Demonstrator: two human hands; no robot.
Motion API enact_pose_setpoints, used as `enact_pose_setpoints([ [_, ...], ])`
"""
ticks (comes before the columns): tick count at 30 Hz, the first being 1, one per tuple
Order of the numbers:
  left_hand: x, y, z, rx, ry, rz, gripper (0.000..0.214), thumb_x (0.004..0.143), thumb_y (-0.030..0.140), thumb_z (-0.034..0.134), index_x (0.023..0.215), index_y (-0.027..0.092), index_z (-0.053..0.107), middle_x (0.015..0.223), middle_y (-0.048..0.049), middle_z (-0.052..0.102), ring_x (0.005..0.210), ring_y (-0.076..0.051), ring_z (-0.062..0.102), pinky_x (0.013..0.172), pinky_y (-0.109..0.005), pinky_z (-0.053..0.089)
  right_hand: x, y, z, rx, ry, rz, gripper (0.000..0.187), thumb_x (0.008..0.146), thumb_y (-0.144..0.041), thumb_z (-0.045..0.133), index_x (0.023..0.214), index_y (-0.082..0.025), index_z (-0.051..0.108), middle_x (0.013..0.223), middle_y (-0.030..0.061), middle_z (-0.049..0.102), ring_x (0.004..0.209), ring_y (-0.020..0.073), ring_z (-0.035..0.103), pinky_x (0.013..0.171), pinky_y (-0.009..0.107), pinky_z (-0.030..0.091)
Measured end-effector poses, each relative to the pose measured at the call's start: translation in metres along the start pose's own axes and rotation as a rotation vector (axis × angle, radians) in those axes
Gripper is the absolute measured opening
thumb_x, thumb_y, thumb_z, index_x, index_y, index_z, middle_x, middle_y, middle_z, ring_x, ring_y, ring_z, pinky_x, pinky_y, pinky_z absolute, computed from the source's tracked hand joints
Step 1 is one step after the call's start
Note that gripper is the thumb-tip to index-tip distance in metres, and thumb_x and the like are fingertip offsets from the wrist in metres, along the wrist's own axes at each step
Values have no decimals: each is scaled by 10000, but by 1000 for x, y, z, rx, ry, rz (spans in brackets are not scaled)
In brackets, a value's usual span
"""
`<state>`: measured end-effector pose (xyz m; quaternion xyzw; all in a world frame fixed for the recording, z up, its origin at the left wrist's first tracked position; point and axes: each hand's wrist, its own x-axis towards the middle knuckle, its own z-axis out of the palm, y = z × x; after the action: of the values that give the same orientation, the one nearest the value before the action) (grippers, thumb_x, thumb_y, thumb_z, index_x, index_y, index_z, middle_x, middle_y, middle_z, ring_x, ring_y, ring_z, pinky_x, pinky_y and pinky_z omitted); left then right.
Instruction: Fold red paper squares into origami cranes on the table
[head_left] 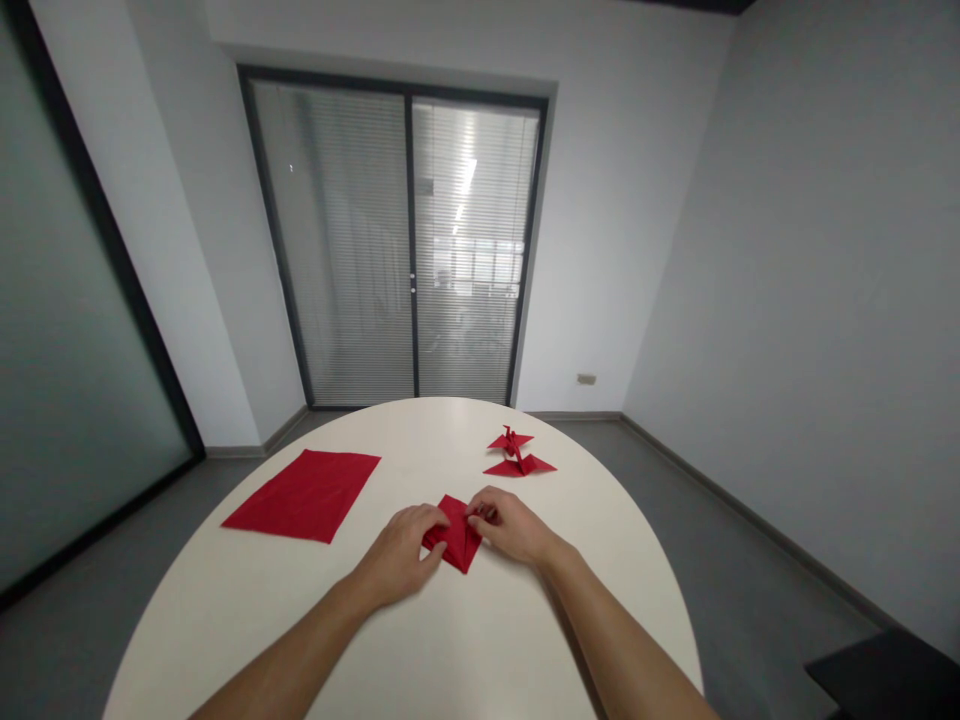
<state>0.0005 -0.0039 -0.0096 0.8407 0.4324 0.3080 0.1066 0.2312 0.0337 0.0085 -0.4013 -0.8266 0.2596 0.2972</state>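
Observation:
A small folded piece of red paper, diamond-shaped with crease lines, lies on the round table between my hands. My left hand is at its left side, thumb and curled fingers gripping the edge. On the right side, my right hand pinches the paper's upper right part between thumb and fingertips. The fingertips hide some of both side corners. Just beyond my right hand sit two red paper cranes, one behind the other, with wings spread.
A flat sheet of red paper lies at the left of the white round table. Something black juts in at the lower right. Behind the table are a glass door with blinds and grey-white walls.

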Motion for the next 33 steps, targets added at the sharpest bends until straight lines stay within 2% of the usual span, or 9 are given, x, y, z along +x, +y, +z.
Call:
enact_pose_setpoints([
  [3,0,0,-3,-7,-15,22,135,832,137,579,899,226,656,1051,-50,714,1023,-233,626,947,-378,461,0,0,0,-4,-3,6,124,863,-218,575,896,-181,689,891,42,673,759,157,593,697,261,468],
  [5,0,-1,-4,-9,-9,21,124,853,144,567,866,229,656,1039,-41,721,1020,-227,628,944,-372,459,0,0,0,-10,-1,7,132,876,-225,561,890,-182,685,863,37,674,743,158,585,681,263,460],
  [9,1,-4,-5,-18,32,-16,145,900,187,532,924,234,667,1023,-41,724,983,-211,642,896,-344,483,0,0,0,13,5,2,169,886,-215,536,948,-187,690,907,42,691,773,162,601,717,273,471],
  [14,2,-6,-5,0,102,-99,190,930,244,502,996,241,680,1027,-39,735,955,-206,666,877,-333,497,0,2,-1,45,-13,11,295,795,-123,562,1049,-187,697,1043,60,698,873,174,632,800,279,493],
  [21,4,-1,-8,1,174,-145,222,942,262,461,994,251,677,1003,-21,741,917,-195,678,847,-309,499,-2,-3,-5,51,-13,8,299,805,-171,599,1088,-188,694,1061,64,700,883,182,644,798,283,498],
  [25,6,4,-9,25,218,-154,209,941,253,452,970,242,659,959,-21,725,868,-187,658,806,-304,493,-1,-7,-2,-26,37,6,304,820,-255,645,1117,-198,680,1052,63,695,850,182,634,776,287,486],
  [29,7,10,-7,105,242,-142,120,908,240,492,894,232,612,878,-13,680,818,-181,623,756,-291,466,5,-10,6,-167,136,39,201,914,-298,554,1006,-194,698,961,64,699,824,181,615,748,282,443],
  [33,9,15,-5,157,240,-171,57,882,221,514,885,237,568,843,8,657,764,-167,617,708,-271,438,8,-15,10,-296,179,81,238,949,-344,523,856,-193,682,840,49,685,748,173,577,659,265,362],
])
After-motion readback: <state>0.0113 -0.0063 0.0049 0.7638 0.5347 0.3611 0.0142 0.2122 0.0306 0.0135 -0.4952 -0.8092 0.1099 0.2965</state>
